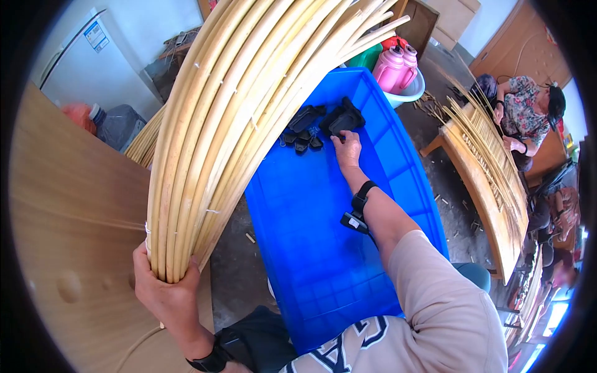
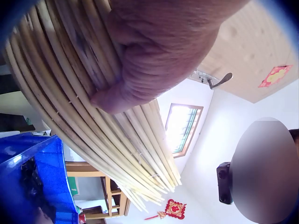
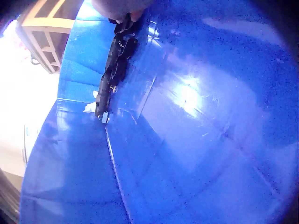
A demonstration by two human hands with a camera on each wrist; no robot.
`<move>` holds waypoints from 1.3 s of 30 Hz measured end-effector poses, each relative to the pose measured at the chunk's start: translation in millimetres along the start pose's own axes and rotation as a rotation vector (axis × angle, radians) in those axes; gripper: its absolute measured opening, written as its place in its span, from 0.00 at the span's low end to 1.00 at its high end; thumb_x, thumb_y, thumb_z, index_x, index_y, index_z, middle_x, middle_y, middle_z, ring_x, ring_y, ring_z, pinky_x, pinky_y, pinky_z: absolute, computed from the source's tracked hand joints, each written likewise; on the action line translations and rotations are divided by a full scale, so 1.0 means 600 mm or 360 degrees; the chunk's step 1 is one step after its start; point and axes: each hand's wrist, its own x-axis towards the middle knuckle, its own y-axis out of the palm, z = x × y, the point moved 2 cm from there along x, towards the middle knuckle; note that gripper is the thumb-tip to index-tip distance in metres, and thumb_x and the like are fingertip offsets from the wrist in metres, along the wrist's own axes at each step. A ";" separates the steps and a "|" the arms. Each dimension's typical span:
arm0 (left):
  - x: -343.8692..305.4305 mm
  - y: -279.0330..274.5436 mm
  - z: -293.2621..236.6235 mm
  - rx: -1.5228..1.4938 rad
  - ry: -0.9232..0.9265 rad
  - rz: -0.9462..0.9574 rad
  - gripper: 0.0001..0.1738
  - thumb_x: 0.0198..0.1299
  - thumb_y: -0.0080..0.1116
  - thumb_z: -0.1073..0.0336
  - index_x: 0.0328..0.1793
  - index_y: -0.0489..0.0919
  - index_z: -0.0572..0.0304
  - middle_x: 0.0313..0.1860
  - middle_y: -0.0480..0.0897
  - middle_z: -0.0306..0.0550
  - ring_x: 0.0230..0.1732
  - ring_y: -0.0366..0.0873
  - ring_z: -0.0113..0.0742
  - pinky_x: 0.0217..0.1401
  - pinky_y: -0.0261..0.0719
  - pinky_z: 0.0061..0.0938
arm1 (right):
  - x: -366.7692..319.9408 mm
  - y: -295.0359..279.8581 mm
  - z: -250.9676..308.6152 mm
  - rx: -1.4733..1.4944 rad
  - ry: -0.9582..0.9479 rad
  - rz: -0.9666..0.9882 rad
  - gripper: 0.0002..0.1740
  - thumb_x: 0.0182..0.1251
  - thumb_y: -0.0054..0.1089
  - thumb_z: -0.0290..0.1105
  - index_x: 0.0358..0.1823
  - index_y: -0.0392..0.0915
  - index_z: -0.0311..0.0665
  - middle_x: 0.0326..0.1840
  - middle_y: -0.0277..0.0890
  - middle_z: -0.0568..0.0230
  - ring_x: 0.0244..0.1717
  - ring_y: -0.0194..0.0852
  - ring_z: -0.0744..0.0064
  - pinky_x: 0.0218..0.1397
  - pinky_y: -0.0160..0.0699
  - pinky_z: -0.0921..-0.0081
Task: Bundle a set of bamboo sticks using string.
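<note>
My left hand (image 1: 169, 289) grips the lower end of a thick bundle of pale, curved cane rods (image 1: 233, 118), which rises across the head view. White thread stitches tie the rods at intervals. In the left wrist view the thumb (image 2: 114, 99) lies across the rods. My right hand (image 1: 348, 151) reaches into a large blue plastic bin (image 1: 298, 217); its thumb and fingertips pinch the near edge of a black box-like item (image 1: 344, 119). Beside it lie another black item (image 1: 305, 117) and several small black pieces (image 1: 301, 143). The right wrist view shows the fingertips at the black things' upper end.
Pink thermos flasks (image 1: 397, 67) stand in a pale basin (image 1: 410, 90) behind the bin. At the right, a person (image 1: 528, 115) works over cane strips on a wooden bench (image 1: 491, 205). A wooden panel (image 1: 81, 236) stands close at left, before a white fridge (image 1: 93, 62).
</note>
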 end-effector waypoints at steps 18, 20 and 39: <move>0.001 -0.001 0.007 0.0024 -0.0050 -0.0053 0.26 0.32 0.65 0.74 0.45 0.74 0.61 0.34 0.78 0.49 0.35 0.75 0.43 0.43 0.73 0.29 | -0.068 0.037 0.080 -0.0279 -0.0735 0.0922 0.14 0.55 0.54 0.29 0.43 0.80 0.52 0.45 0.72 0.61 0.50 0.70 0.56 0.50 0.71 0.58; -0.001 -0.002 0.008 0.0003 -0.0042 -0.0059 0.26 0.32 0.65 0.74 0.45 0.74 0.62 0.34 0.78 0.49 0.35 0.75 0.43 0.43 0.73 0.30 | -0.058 0.044 0.086 -0.0399 -0.0736 0.1008 0.18 0.56 0.53 0.28 0.49 0.78 0.53 0.50 0.71 0.60 0.53 0.67 0.56 0.54 0.68 0.57; -0.005 -0.012 0.007 0.0036 0.0007 -0.0111 0.24 0.36 0.64 0.75 0.44 0.73 0.63 0.32 0.78 0.46 0.33 0.74 0.34 0.42 0.73 0.26 | -0.017 -0.012 0.012 -0.0710 -0.0540 0.0854 0.30 0.59 0.57 0.35 0.64 0.62 0.43 0.66 0.59 0.48 0.66 0.56 0.47 0.65 0.59 0.54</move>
